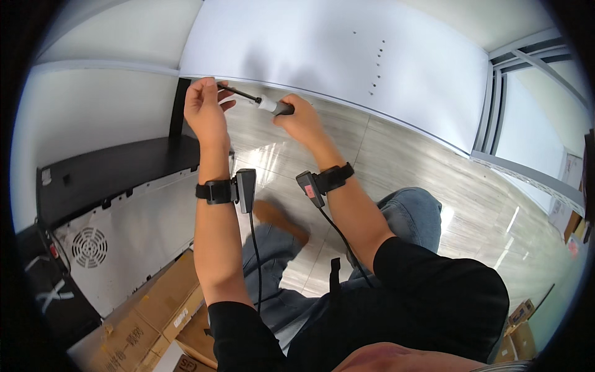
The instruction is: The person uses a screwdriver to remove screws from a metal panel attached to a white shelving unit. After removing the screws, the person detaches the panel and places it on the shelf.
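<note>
A screwdriver (268, 104) with a grey and white handle lies in my right hand (301, 119), whose fingers are wrapped round the handle. Its dark shaft points left and slightly up toward my left hand (207, 110). At the shaft's tip, the thumb and forefinger of my left hand come together in a pinch, while the other fingers are curled apart. Whatever sits between those fingertips is too small to make out. Both hands are held just in front of the near edge of a white tabletop (297, 56).
Several small dark pieces (379, 64) lie in a row on the tabletop. A black and grey cabinet with a round vent (90, 247) stands at left, above cardboard boxes (149, 316). Grey metal framing (527, 177) stands at right. Cables (258, 260) run from my wrist devices.
</note>
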